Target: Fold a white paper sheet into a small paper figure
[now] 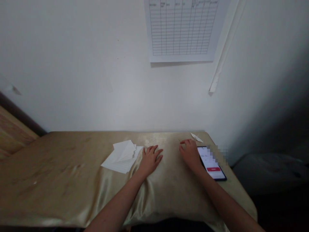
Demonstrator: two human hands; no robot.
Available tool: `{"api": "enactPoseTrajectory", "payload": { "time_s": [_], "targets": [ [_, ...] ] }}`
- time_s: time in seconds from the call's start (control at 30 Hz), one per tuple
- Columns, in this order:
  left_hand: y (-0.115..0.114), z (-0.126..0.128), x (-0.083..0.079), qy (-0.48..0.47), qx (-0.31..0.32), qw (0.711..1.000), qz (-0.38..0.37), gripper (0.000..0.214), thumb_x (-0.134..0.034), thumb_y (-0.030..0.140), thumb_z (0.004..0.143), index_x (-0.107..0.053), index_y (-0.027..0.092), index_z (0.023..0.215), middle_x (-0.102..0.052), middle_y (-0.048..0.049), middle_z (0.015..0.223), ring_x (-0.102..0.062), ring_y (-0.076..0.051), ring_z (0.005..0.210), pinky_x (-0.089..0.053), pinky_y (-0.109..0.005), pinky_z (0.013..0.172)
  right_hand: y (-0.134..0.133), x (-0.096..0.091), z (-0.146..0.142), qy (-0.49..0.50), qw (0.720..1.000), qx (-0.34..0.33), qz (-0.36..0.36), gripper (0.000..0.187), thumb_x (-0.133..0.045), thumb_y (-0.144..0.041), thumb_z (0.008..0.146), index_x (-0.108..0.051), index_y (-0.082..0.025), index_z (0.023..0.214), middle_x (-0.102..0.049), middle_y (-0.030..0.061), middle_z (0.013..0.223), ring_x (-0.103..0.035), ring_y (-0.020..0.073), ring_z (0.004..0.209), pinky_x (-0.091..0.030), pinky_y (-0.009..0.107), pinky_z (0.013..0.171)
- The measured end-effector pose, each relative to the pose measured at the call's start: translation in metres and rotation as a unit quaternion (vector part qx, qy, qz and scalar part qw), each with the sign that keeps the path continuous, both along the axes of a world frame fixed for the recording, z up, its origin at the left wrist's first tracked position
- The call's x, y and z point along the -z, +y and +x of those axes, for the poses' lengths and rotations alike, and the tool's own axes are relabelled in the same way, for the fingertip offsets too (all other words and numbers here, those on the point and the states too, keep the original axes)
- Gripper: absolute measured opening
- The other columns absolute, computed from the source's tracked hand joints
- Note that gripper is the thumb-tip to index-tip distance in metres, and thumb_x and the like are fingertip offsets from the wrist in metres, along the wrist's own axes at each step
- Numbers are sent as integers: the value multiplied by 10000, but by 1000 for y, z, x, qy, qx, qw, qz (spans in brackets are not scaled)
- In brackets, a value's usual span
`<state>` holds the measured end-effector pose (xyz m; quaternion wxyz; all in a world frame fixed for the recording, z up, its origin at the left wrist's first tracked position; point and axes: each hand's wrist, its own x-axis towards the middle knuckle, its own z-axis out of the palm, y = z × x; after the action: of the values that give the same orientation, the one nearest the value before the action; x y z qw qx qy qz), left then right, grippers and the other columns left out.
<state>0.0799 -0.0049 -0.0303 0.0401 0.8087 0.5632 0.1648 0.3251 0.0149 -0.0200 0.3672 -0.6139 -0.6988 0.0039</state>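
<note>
My left hand (150, 158) lies flat on a table covered with a shiny gold cloth (72, 174), fingers stretched out, holding nothing. Just left of it sits a loose pile of white paper sheets (122, 156). My right hand (190, 153) rests palm down on the cloth with its fingers loosely spread, beside a phone (212, 163) whose screen is lit and shows a red button. A small folded white paper shape (196, 137) lies at the table's far edge, just beyond my right hand's fingertips.
A white wall rises right behind the table, with a printed grid chart (181, 29) pinned high on it and a white strip (223, 51) running down at an angle. Wooden furniture (12, 132) stands at the left; a dark object (270, 170) sits to the right.
</note>
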Motion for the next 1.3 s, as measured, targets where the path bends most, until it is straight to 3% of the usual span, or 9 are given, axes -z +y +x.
{"api": "enactPoseTrajectory", "payload": {
  "time_s": [0.2, 0.37, 0.47, 0.6, 0.73, 0.93, 1.3],
  "targets": [
    [-1, -2, 2, 9, 18, 1000, 22, 381, -492, 412, 1024, -620, 299, 1364, -555, -90, 1496, -469, -313, 1381, -270, -633, 1190, -10, 19, -8, -7, 998, -65, -3, 179, -538, -189, 907, -646, -191, 1050, -637, 117, 1078, -535, 290, 1113, -452, 440, 1005],
    [-3, -2, -6, 36, 3, 998, 43, 391, -502, 387, 1013, -628, 236, 1351, -598, -113, 1438, -520, -298, 1324, -340, -533, 1171, -12, 25, -10, -28, 994, -103, -19, 244, -562, -154, 882, -646, -190, 1108, -619, 118, 1126, -519, 289, 1145, -450, 454, 1046],
    [-2, -9, -18, 71, -57, 993, 69, 406, -491, 354, 1004, -610, 216, 1367, -615, -118, 1417, -530, -312, 1301, -344, -517, 1156, -10, 25, -10, -35, 994, -101, -28, 226, -577, -160, 883, -658, -183, 1093, -619, 125, 1121, -519, 287, 1145, -453, 449, 1045],
    [3, -28, -33, 100, -208, 967, 110, 445, -452, 355, 994, -594, 165, 1371, -613, -152, 1411, -540, -344, 1267, -328, -534, 1145, -8, 27, -8, -36, 993, -103, -35, 179, -582, -187, 899, -668, -185, 1056, -624, 124, 1102, -527, 278, 1136, -464, 433, 1023],
    [5, -47, -34, 116, -317, 938, 74, 492, -469, 373, 960, -588, 100, 1352, -619, -207, 1372, -557, -395, 1242, -317, -621, 1112, -7, 30, -6, -28, 994, -102, -39, 172, -587, -196, 898, -668, -193, 1049, -622, 118, 1097, -529, 278, 1133, -464, 432, 1016],
    [5, -55, -34, 125, -324, 938, -8, 417, -414, 329, 966, -647, 65, 1190, -683, -217, 1210, -672, -348, 1086, -349, -591, 1094, -7, 31, -5, -9, 993, -105, -44, 141, -582, -204, 902, -676, -196, 1007, -628, 115, 1081, -531, 275, 1118, -466, 438, 1015],
    [7, -58, -38, 98, -294, 950, 26, 346, -308, 184, 1004, -630, 111, 1110, -688, -189, 1210, -709, -307, 999, -367, -595, 1096, -5, 33, -3, 14, 993, -110, -39, 130, -594, -200, 887, -688, -219, 975, -621, 103, 1061, -546, 278, 1101, -482, 463, 1010]
  ]
}}
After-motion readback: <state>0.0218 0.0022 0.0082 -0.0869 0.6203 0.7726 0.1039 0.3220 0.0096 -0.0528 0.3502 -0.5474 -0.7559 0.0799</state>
